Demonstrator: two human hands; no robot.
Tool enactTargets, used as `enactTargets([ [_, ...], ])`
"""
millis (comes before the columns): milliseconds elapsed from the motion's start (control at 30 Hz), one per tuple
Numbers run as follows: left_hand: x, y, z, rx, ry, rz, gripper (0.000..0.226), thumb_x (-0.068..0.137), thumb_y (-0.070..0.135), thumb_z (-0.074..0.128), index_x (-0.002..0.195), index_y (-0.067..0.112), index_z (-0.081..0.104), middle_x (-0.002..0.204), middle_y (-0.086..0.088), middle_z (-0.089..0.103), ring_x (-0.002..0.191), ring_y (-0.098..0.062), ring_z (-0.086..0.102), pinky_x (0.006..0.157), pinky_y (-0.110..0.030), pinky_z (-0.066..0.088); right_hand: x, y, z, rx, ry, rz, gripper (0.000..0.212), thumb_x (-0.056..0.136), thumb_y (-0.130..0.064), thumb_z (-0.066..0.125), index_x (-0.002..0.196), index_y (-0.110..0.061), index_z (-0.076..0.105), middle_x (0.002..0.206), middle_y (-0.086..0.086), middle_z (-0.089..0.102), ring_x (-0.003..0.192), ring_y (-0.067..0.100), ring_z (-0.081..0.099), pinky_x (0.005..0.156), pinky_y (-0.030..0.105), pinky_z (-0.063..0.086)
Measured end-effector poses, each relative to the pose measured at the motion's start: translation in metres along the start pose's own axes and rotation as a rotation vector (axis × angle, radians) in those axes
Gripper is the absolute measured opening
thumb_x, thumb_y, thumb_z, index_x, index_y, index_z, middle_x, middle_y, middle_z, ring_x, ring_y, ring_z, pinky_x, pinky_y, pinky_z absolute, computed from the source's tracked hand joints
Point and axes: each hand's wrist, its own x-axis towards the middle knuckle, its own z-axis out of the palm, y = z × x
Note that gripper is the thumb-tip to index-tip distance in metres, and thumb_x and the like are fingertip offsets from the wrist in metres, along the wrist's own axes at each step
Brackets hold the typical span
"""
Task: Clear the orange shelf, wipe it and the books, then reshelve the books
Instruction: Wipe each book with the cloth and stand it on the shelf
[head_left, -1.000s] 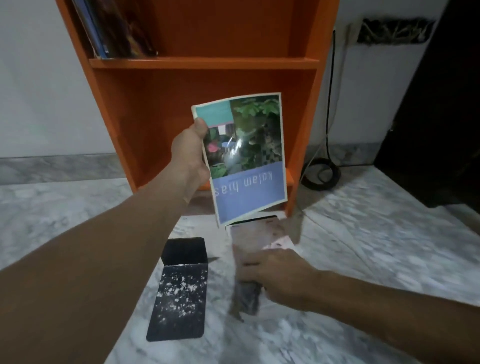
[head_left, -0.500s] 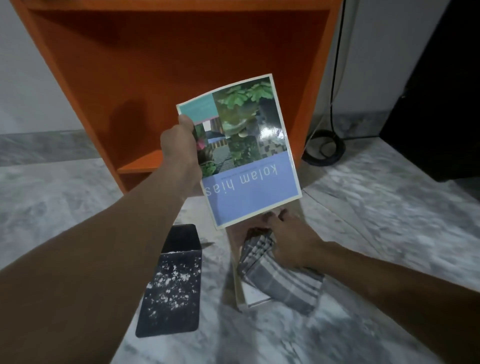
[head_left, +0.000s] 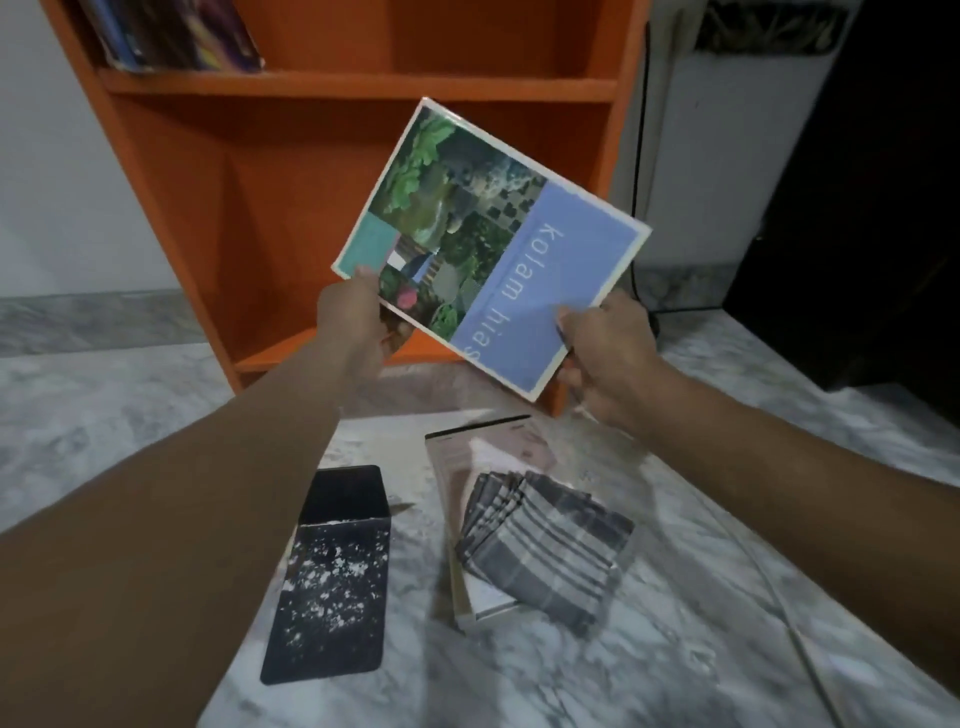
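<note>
Both hands hold one thing in the middle of the frame. The left hand (head_left: 358, 317) pinches the lower left corner of the thin glossy book with a garden photo and a blue band on its cover (head_left: 491, 244), thumb on the front and the other fingers closed behind it. The right hand (head_left: 605, 353) closes on the lower right edge, thumb on the blue band. The book is in the air, tilted, in front of the open lower compartment of the orange wooden shelf (head_left: 363, 85).

Below the hands, on the grey marble floor (head_left: 727, 597), the folded grey checked cloth (head_left: 545, 545) lies on top of a pale book lying flat (head_left: 488, 457). To the left of it lies a black rectangular box with white speckles (head_left: 332, 582). In the upper left of the frame, a few books leaning together (head_left: 176, 36) stand on the upper board of the shelf.

I judge that the step in hand is the wiping or the reshelving of this book; which one I cannot tell, because the cloth is on the floor and not in a hand. If the book is not yet wiped, the next move calls for one hand to let go and take the cloth. If it is clean, the book must be turned upright and set into the shelf.
</note>
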Motion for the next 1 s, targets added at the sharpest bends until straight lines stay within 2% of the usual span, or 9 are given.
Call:
enactTargets([
  [100,-0.007,0.007,-0.01,0.432,-0.016,-0.013,0.038,0.096,0.044,0.056,0.107,0.008,0.056,0.095,-0.012,0.067,0.074,-0.021,0.066,0.07,-0.037,0.055,-0.006,-0.05,0.001,-0.239,-0.005,-0.267,0.025,0.098,-0.001,0.047,0.114,-0.019,0.055,0.101,0.004,0.066,0.095,0.031,0.066,0.087,0.053,0.055],
  [167,-0.011,0.012,-0.015,0.789,0.091,0.116,0.076,0.084,0.05,0.07,0.134,0.002,0.039,0.127,-0.019,0.056,0.106,-0.034,0.06,0.086,-0.043,0.051,-0.014,-0.082,0.001,-0.447,-0.016,-0.424,0.025,0.099,-0.004,0.047,0.119,-0.015,0.055,0.106,0.011,0.064,0.099,0.032,0.064,0.088,0.05,0.055],
  [300,-0.03,0.034,-0.021,0.973,0.144,0.564,0.111,0.059,0.04,0.091,0.144,0.012,0.025,0.139,-0.02,0.038,0.128,-0.037,0.042,0.104,-0.044,0.04,-0.021,-0.136,0.004,-0.902,-0.106,-0.648,0.008,0.095,-0.004,0.051,0.099,-0.001,0.057,0.088,0.021,0.057,0.072,0.026,0.055,0.058,0.034,0.043],
  [467,-0.054,0.038,-0.02,0.849,-0.474,0.285,0.036,0.087,0.018,0.073,0.121,0.01,0.065,0.11,0.002,0.068,0.114,-0.021,0.06,0.095,-0.034,0.045,-0.03,-0.174,0.021,-1.144,-0.351,-0.737,0.006,0.093,-0.007,0.059,0.09,-0.013,0.061,0.088,0.005,0.062,0.073,0.014,0.055,0.064,0.029,0.047],
  [567,-0.063,0.038,-0.015,0.606,-0.463,0.234,0.017,0.094,0.014,0.063,0.11,0.013,0.067,0.105,0.006,0.068,0.114,-0.021,0.057,0.094,-0.043,0.045,-0.019,-0.182,0.027,-1.063,-0.19,-0.864,0.011,0.089,-0.023,0.068,0.099,-0.025,0.065,0.099,-0.005,0.064,0.094,0.017,0.061,0.087,0.043,0.051],
  [633,-0.063,0.044,-0.013,0.478,-0.405,0.175,0.007,0.094,0.015,0.064,0.1,0.016,0.066,0.104,0.004,0.067,0.114,-0.022,0.055,0.095,-0.059,0.045,-0.007,-0.174,0.025,-1.002,0.014,-0.95,0.037,0.085,-0.028,0.072,0.121,-0.025,0.062,0.116,-0.002,0.063,0.11,0.023,0.056,0.097,0.048,0.047],
  [767,-0.061,0.051,-0.006,0.328,-0.292,0.135,0.028,0.091,0.018,0.068,0.116,0.008,0.06,0.124,-0.004,0.06,0.119,-0.027,0.053,0.082,-0.052,0.054,0.004,-0.121,0.016,-0.465,0.064,-0.615,0.072,0.083,-0.015,0.074,0.143,-0.016,0.034,0.132,0.005,0.056,0.117,0.023,0.057,0.095,0.04,0.051],
  [900,-0.058,0.061,-0.002,0.239,-0.23,0.117,0.067,0.092,0.016,0.066,0.148,0.007,0.029,0.149,0.0,0.028,0.128,-0.026,0.039,0.087,-0.054,0.05,0.003,-0.043,0.012,-0.546,-0.031,-0.385,0.02,0.089,-0.013,0.066,0.102,-0.015,0.051,0.1,0.008,0.063,0.096,0.028,0.064,0.078,0.042,0.055],
  [1000,-0.054,0.061,-0.012,0.31,-0.23,0.103,0.067,0.094,0.008,0.062,0.149,0.005,0.024,0.157,-0.003,0.018,0.123,-0.025,0.04,0.086,-0.054,0.052,0.006,-0.029,0.011,-0.558,-0.093,-0.315,0.01,0.091,-0.015,0.064,0.089,-0.013,0.054,0.095,0.019,0.064,0.09,0.036,0.065,0.078,0.054,0.056],
])
